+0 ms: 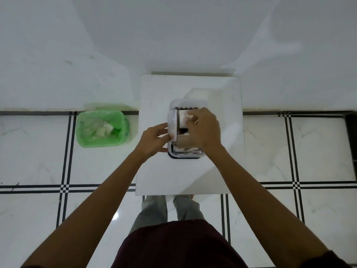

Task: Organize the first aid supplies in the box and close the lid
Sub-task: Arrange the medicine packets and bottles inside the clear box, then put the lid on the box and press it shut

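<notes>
Clear plastic box with dark base (185,156) mid white marble worktop (222,167) — lid not identifiable. Left hand (154,139) pinches a flat white printed carton (172,124) at the box's left wall; right hand (204,128) presses packets inside (grip unclear). Best: slide the carton upright along that wall — keep contents below the rim.

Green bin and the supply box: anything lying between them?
Only the left hand, gripping a printed carton at the clear box's left wall. Head view shows otherwise bare floor and tabletop from the green bin.
</notes>
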`<state>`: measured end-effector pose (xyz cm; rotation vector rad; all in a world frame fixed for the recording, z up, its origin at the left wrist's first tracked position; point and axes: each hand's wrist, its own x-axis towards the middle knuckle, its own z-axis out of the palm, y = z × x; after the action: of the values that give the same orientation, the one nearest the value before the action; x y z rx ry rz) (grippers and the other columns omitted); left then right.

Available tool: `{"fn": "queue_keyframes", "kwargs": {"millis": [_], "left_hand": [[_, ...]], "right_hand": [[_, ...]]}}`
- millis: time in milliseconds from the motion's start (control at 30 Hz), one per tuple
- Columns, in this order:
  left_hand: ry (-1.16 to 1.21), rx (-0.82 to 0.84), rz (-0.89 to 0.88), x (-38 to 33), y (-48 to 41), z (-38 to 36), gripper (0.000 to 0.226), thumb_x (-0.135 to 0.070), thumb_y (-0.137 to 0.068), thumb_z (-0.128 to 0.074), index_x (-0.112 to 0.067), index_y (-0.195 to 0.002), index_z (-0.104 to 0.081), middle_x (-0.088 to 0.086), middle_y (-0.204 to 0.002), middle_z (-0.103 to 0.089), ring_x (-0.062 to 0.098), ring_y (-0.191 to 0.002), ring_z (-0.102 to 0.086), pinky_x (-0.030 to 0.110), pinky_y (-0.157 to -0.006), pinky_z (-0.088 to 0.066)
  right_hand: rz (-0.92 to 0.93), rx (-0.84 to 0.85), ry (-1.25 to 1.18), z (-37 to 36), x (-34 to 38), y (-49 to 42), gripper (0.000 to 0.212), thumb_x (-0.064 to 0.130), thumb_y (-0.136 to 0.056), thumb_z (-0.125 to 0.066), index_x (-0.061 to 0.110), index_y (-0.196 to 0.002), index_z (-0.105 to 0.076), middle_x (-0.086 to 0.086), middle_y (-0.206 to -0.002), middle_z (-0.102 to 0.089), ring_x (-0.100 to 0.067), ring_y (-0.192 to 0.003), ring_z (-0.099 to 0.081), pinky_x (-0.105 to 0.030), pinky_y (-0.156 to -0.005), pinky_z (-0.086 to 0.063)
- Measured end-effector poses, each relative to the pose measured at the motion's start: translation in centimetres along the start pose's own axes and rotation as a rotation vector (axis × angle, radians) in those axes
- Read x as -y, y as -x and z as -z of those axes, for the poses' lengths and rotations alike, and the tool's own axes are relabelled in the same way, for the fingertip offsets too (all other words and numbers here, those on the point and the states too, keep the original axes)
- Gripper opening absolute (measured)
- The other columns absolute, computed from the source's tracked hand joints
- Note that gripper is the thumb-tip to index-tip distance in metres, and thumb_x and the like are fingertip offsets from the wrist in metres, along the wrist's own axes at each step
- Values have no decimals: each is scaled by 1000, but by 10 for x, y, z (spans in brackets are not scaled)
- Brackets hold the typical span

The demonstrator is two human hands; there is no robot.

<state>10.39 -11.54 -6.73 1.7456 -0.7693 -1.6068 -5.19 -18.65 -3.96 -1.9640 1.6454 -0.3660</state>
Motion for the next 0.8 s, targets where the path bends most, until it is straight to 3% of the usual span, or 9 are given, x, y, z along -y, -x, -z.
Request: {"fn": "queue_keyframes", "kwargs": {"millis": [100, 233, 267, 333, 433, 500, 600, 700, 800], "left_hand": [[-70, -15, -13, -2, 1, -5, 51, -13, -88, -63, -26, -135, -49, 7, -120, -65, 25, -103, -65, 41, -70, -61], [-136, 0, -44, -4, 3, -11, 52, -6, -90, -53, -26, -138, -44, 12, -122, -63, 32, -103, -64, 49, -69, -60], [-141, -4, -48, -4, 5, -11, 52, -3, -90, -51, -24, -137, -45, 13, -121, -64, 32, -101, -64, 50, -68, -59], [-142, -33, -41, -3, 8, -10, 51, -1, -89, -48, -19, -137, -45, 17, -120, -64, 31, -97, -64, 49, -65, -60], [-99, -113, -16, 1, 14, -4, 54, 1, -89, -47, -17, -140, -43, 17, -117, -65, 25, -91, -65, 40, -60, -61], [-75, -155, -27, 0, 18, 3, 54, 4, -89, -46, -19, -138, -45, 13, -112, -66, 20, -89, -65, 33, -57, -60], [-76, -171, -56, -5, 23, 13, 57, 4, -90, -46, -22, -140, -42, 8, -109, -66, 16, -86, -65, 31, -57, -60], [-94, -171, -74, -8, 23, 17, 57, 4, -90, -48, -21, -141, -41, 5, -103, -67, 7, -77, -67, 26, -52, -58], [-99, -177, -94, -8, 23, 17, 56, 4, -90, -50, -20, -140, -42, 6, -100, -67, -4, -68, -67, 22, -48, -55]], "right_hand": [[-262, -196, -195, 15, -31, -6, 21, 9, -84, -58, 12, -102, -69, -8, -98, -68, -21, -86, -63, -25, -77, -48], [-526, 60, -195, 11, -72, -10, 16, 6, -80, -62, 2, -93, -72, -13, -95, -71, -25, -89, -65, -24, -75, -46], [-536, 147, -188, 7, -76, -9, 10, 5, -78, -62, 0, -79, -70, -17, -82, -67, -28, -79, -62, -26, -70, -46], [-529, 241, -145, -4, -77, -6, 18, 2, -76, -54, 4, -58, -54, -19, -62, -49, -26, -64, -49, -27, -59, -38], [-481, 257, -103, -17, -73, -3, 22, -1, -77, -50, 5, -57, -43, -27, -59, -43, -22, -64, -42, -28, -57, -31], [-466, 276, -103, -24, -72, -4, 21, 1, -76, -54, 5, -60, -42, -19, -60, -42, -21, -61, -42, -27, -56, -31], [-477, 302, -123, -29, -75, -7, 40, 6, -77, -61, 9, -49, -32, -6, -50, -34, -17, -48, -32, -26, -47, -27], [-568, 307, -323, -20, -86, -13, 30, 12, -80, -67, 5, -57, -49, -15, -64, -53, -26, -61, -54, -36, -64, -56], [-664, 229, -535, 11, -90, -17, 19, 10, -78, -71, 12, -67, -56, -19, -85, -64, -36, -82, -66, -44, -72, -60]]}}
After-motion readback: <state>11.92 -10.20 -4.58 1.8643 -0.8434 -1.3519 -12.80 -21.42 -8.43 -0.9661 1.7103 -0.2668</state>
